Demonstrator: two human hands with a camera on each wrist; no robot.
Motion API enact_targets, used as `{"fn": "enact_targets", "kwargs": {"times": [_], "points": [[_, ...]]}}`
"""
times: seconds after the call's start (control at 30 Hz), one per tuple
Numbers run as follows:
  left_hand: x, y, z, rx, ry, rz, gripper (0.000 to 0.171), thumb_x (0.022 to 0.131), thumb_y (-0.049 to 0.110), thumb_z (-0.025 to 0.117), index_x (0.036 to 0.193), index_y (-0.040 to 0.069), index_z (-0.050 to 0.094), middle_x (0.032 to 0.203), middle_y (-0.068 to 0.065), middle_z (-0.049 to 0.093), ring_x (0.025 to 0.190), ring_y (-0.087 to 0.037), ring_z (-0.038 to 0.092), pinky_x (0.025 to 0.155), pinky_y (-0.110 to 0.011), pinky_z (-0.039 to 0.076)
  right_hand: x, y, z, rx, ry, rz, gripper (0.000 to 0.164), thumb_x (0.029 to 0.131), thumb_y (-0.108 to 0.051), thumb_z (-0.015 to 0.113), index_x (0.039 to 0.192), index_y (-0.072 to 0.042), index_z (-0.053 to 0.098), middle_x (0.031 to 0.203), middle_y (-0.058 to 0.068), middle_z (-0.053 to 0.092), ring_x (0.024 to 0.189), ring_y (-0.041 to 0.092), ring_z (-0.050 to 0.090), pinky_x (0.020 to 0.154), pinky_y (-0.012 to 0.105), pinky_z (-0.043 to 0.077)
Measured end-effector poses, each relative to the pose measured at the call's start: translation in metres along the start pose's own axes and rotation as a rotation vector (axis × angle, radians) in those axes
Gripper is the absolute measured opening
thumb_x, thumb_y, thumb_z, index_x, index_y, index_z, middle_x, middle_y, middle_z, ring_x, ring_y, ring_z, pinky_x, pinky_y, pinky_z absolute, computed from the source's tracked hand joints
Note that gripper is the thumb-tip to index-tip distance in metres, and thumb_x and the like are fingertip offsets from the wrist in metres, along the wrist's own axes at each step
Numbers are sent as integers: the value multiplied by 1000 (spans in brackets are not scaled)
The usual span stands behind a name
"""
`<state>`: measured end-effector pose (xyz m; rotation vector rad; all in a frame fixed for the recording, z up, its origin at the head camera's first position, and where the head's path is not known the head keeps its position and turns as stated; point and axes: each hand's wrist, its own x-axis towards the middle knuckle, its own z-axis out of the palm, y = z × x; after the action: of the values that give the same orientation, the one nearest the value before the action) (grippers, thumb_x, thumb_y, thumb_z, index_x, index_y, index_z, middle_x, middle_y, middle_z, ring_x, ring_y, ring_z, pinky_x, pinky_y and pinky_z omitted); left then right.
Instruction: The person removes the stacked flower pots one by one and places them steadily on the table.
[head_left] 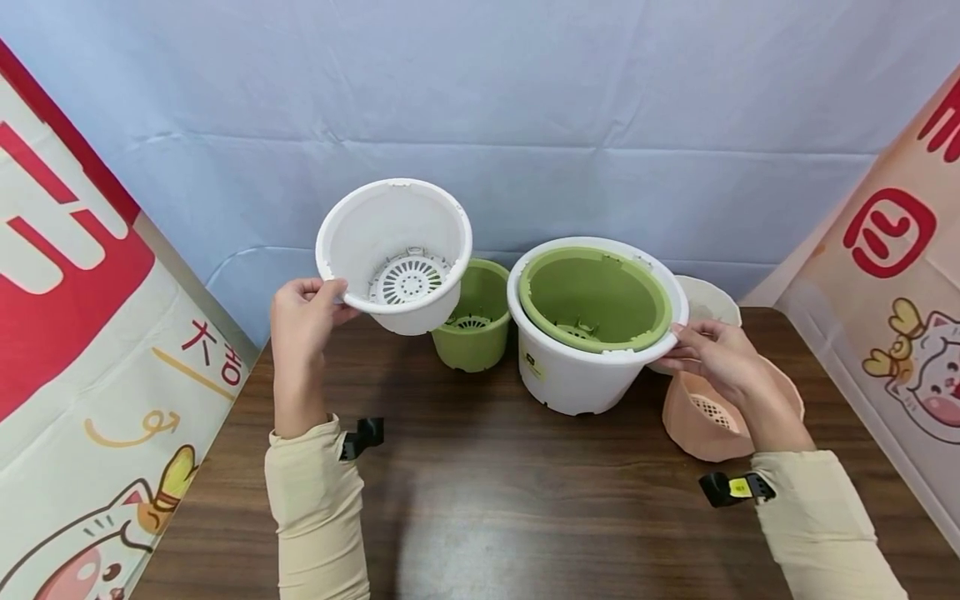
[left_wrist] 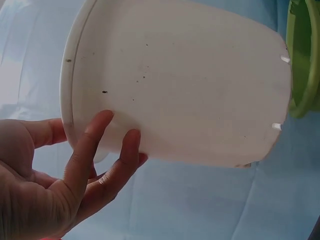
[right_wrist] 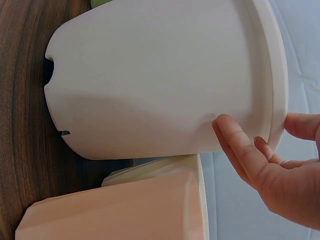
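My left hand [head_left: 303, 321] pinches the rim of a small white flowerpot [head_left: 442, 312], thumb inside and fingers along the outer wall. That pot is held up off the table, tilted so its slotted bottom shows in the head view. Dark specks dot its wall [left_wrist: 190, 90] in the left wrist view. At the right, my right hand [head_left: 716, 354] grips the rim of a large white flowerpot [head_left: 558, 383], fingertips on its outer side. Nested inside the large pot is a green flowerpot [head_left: 600, 296]. Behind the raised pot, a smaller green flowerpot [head_left: 472, 346] stands on the table.
A pink pot [head_left: 693, 429] with a perforated bottom sits beneath my right forearm. Next to it, a cream pot [head_left: 708, 300] is partly hidden behind the large white one. The brown wooden table [head_left: 525, 500] meets a pale blue cloth backdrop [head_left: 480, 100], with printed panels on both sides.
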<state>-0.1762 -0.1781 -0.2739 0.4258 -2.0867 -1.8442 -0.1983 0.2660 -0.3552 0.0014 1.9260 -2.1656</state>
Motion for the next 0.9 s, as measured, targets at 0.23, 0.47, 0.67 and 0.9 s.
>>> {"fn": "enact_targets", "kwargs": {"times": [0.23, 0.47, 0.67, 0.9], "points": [[7, -6, -10, 7, 33, -32, 10, 89, 8, 55, 88, -1, 52, 61, 4, 58, 54, -3, 63, 60, -18, 53, 0, 2, -1, -5, -4, -4, 21, 98, -9, 42, 102, 10, 35, 79, 5, 63, 74, 13, 66, 71, 26, 54], [12, -13, -15, 64, 46, -43, 13, 91, 9, 53, 92, -4, 53, 59, 7, 58, 54, -1, 61, 60, -18, 53, 0, 2, -1, 0, -7, -10, 23, 98, -10, 45, 103, 11, 36, 79, 6, 63, 74, 13, 66, 71, 26, 54], [17, -19, -23, 47, 65, -74, 12, 91, 9, 53, 91, -3, 53, 59, 7, 57, 53, -2, 61, 59, -17, 53, 0, 1, -1, 21, -17, -12, 22, 97, -8, 45, 103, 11, 35, 79, 7, 63, 73, 14, 66, 71, 26, 54], [21, -23, -32, 34, 87, -100, 18, 92, 10, 51, 96, -7, 55, 55, 8, 58, 51, -2, 61, 58, -15, 52, 1, 0, -1, -1, -6, 1, 22, 97, -8, 46, 104, 11, 36, 80, 6, 63, 74, 14, 66, 72, 26, 54]]}}
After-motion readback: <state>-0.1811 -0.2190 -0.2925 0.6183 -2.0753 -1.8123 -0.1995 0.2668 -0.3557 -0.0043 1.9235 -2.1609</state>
